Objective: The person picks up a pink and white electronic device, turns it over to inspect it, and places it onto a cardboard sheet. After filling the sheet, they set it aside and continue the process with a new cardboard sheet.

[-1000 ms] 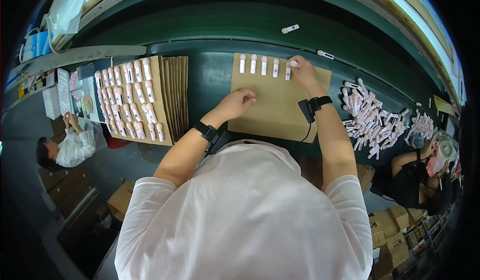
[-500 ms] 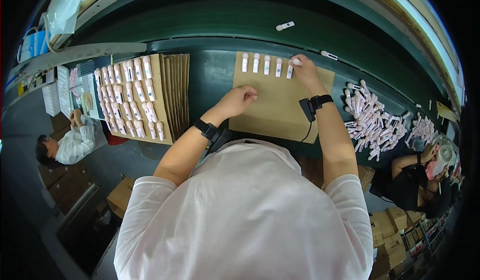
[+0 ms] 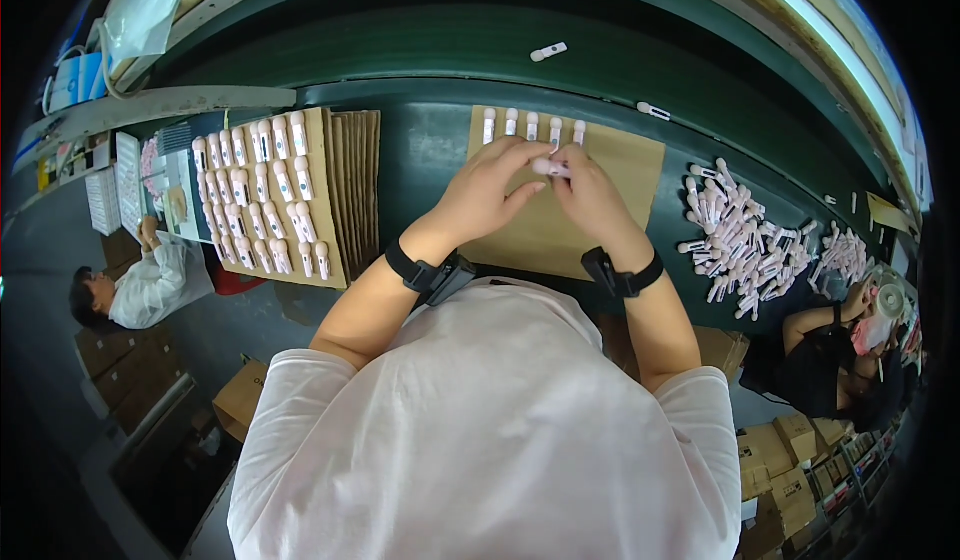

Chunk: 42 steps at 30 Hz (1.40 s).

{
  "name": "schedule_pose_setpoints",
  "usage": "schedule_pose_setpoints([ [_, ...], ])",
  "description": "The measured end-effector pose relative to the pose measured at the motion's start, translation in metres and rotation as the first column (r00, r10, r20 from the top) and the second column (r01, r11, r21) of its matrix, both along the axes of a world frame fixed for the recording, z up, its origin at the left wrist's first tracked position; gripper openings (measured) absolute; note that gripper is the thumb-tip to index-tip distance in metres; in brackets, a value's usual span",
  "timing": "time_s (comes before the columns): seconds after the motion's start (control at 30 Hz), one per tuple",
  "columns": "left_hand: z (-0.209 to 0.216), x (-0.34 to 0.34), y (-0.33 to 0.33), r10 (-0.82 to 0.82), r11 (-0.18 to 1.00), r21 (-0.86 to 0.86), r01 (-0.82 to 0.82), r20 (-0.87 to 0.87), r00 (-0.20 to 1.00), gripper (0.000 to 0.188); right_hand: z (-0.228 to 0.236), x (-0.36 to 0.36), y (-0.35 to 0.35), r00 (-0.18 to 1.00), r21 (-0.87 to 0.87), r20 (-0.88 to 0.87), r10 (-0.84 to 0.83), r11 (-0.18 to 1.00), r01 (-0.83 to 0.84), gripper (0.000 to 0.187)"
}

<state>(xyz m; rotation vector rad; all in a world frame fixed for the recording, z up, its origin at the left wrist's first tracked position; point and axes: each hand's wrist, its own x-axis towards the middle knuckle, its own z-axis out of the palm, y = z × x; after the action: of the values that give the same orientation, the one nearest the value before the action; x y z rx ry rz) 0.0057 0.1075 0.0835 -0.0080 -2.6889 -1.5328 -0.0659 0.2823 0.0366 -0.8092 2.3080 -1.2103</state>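
My right hand (image 3: 597, 195) pinches a small pale-pink wand with a rounded head (image 3: 553, 168) above the brown cardboard sheet (image 3: 610, 175) in front of me. My left hand (image 3: 487, 192) is close beside that wand, thumb and fingers apart; whether its fingertips touch it I cannot tell. Along the sheet's far edge several like wands stand in a row, heads pointing away from me. The wand at the row's right end (image 3: 580, 133) lies just beyond my right fingers, and the lower parts of some others are hidden behind my hands.
At left, a stack of cardboard sheets (image 3: 358, 175) carries several rows of wands. A loose pile of wands (image 3: 735, 225) lies at right. Single wands lie on the green belt (image 3: 400, 40) and by its edge. People sit at left (image 3: 160, 285) and right (image 3: 825, 360).
My right hand has come left and nearer from the row's end with a wand. My left hand has moved up and right to meet it. The wand on the belt has shifted left.
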Motion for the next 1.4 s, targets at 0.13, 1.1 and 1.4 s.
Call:
schedule_pose_setpoints([
  [0.13,0.013,0.005,-0.004,-0.102,0.993,-0.057,0.099,-0.056,0.993,0.029,0.040,0.020,-0.001,0.994,-0.100,0.109,-0.034,0.994,0.045,0.019],
  [1.1,0.050,0.043,0.004,-0.029,0.961,0.274,0.019,0.033,0.999,0.021,0.083,0.054,0.019,0.996,-0.367,0.012,-0.084,0.927,0.082,0.023],
  [1.4,0.049,0.041,0.001,-0.059,0.987,0.141,0.079,-0.140,0.988,0.023,0.074,0.058,0.023,0.981,-0.366,0.176,-0.088,0.919,0.148,0.025],
])
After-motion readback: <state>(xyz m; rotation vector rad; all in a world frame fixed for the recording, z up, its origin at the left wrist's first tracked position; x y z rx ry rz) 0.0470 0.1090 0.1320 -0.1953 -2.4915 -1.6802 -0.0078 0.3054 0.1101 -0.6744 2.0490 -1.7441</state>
